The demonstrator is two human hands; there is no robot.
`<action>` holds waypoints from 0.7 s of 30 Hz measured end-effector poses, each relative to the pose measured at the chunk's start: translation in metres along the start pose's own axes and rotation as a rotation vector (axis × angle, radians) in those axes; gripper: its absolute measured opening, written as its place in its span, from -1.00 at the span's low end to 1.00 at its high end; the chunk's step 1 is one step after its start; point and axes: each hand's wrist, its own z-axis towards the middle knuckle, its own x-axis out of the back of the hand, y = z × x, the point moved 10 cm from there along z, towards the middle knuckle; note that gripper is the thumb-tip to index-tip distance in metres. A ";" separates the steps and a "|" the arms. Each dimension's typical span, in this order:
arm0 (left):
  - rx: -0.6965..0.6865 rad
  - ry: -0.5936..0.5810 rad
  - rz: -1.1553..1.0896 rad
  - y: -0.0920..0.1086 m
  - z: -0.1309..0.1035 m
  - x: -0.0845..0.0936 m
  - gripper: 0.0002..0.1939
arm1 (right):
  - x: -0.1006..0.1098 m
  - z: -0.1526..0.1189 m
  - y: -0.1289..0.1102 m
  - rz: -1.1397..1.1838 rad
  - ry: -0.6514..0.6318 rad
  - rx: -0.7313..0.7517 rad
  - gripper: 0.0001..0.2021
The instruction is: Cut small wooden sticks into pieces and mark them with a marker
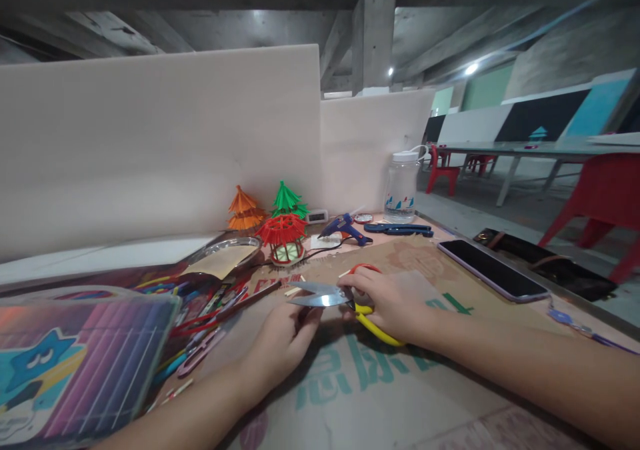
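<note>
My right hand (pixel 383 300) grips a pair of scissors (pixel 325 297) with one red and one yellow handle loop. The parted blades point left, toward my left hand (pixel 285 340). My left fingers are pinched together beside the lower blade, and what they hold is hidden. Small pale sticks (pixel 295 289) show just beyond the blades. Under both hands lies a brown cardboard sheet (pixel 360 397) with green printed characters. Behind them stands a small red-roofed paper pavilion (pixel 284 237), with a green tiered one (pixel 289 202) and an orange one (pixel 244 209) farther back.
A case of coloured markers (pixel 125 357) and loose pens (pixel 200 343) occupy the left. A metal tray (pixel 253 245), blue glue gun (pixel 347 227), dark blue pliers-like tool (pixel 400 229) and water bottle (pixel 401 187) line the back. A phone (pixel 493 270) and black case (pixel 545 263) lie right.
</note>
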 end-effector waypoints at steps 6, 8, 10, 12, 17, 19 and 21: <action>-0.014 0.009 0.014 0.004 0.001 0.001 -0.75 | -0.001 0.000 -0.001 -0.015 0.013 0.016 -0.63; -0.025 0.019 0.013 0.003 0.000 0.001 -0.75 | -0.002 0.000 0.000 -0.015 0.017 0.020 -0.63; -0.016 0.031 0.006 -0.002 0.000 0.001 -0.76 | -0.002 0.000 0.001 -0.014 0.025 0.029 -0.64; 0.004 0.050 -0.023 -0.010 0.000 0.002 -0.76 | 0.000 -0.001 0.000 -0.016 0.039 0.039 -0.64; 0.045 0.147 -0.107 -0.026 -0.004 0.011 -0.81 | 0.004 -0.002 -0.005 -0.097 0.028 0.059 -0.61; 0.045 0.173 -0.135 -0.027 -0.006 0.014 -0.79 | 0.005 -0.002 -0.009 -0.111 0.025 0.081 -0.61; 0.044 0.167 -0.166 -0.025 -0.006 0.013 -0.81 | 0.006 -0.002 -0.011 -0.102 0.032 0.090 -0.62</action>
